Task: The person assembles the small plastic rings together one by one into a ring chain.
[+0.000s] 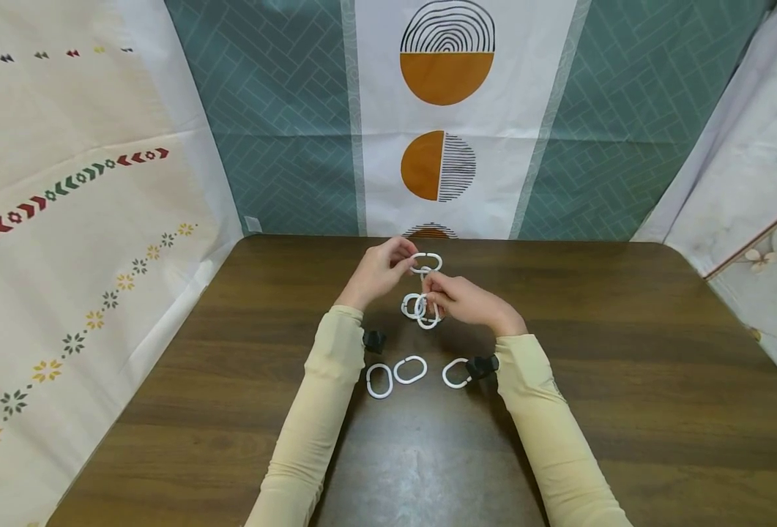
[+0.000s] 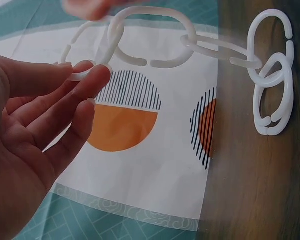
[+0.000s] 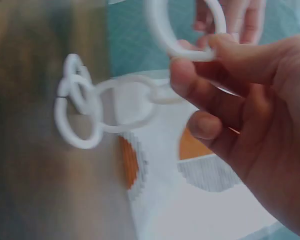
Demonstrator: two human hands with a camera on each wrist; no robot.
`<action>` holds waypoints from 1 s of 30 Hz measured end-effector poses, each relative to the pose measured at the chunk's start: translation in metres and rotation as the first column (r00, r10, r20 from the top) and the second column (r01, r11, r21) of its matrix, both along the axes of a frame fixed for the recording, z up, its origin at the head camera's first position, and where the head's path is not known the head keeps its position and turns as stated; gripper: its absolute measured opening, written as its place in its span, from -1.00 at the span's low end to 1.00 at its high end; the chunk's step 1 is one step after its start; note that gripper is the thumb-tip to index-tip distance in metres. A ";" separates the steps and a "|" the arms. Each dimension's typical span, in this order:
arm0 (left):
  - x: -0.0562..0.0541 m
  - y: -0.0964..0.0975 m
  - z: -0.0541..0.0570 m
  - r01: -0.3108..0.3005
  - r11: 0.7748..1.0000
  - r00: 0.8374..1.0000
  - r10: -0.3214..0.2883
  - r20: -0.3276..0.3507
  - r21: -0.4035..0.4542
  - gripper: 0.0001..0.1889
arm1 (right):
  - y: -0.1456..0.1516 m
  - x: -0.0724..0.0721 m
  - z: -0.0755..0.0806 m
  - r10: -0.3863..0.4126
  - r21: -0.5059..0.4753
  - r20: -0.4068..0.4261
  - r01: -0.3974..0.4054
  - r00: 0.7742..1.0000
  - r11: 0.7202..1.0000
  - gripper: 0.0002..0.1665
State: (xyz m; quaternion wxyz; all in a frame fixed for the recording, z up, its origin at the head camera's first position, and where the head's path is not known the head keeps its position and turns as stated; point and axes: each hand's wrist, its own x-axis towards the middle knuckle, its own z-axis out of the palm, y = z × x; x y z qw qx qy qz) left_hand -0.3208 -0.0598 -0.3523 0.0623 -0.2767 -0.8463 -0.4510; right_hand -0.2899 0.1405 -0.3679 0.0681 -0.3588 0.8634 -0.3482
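A chain of white oval plastic links [image 1: 403,307] hangs between and below the hands, over the far part of the table. My left hand [image 1: 380,272] pinches the top link [image 1: 440,263] between thumb and fingertips. Just below and to the right, my right hand [image 1: 469,300] pinches a link [image 3: 159,20] of the chain between thumb and index finger. The links have small gaps in their sides, as the left wrist view shows. Lower links [image 2: 289,75] dangle in a cluster. Fingers partly hide where the upper links join.
Three loose white links lie nearer on the brown wooden table [image 1: 230,410]: one at left [image 1: 368,380], one in the middle [image 1: 396,370], one at right [image 1: 444,375] partly behind the right wrist's black camera [image 1: 482,366]. A patterned cloth [image 1: 283,146] hangs behind the far edge.
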 end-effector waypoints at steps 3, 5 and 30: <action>0.001 -0.001 0.000 0.014 1.000 1.000 -0.014 0.013 -0.020 -0.84 | 0.004 0.004 0.010 -0.065 -0.044 -0.068 0.062 0.996 0.997 -0.94; 0.001 -0.002 0.000 0.033 0.999 0.999 -0.032 0.029 -0.033 -0.83 | 0.007 0.007 0.016 -0.137 -0.060 -0.121 0.130 0.983 0.990 -0.93; 0.007 0.008 0.002 0.202 0.964 0.978 -0.190 0.081 -0.175 -0.85 | 0.009 0.013 0.025 -0.538 -0.086 -0.344 0.545 0.769 0.834 -0.88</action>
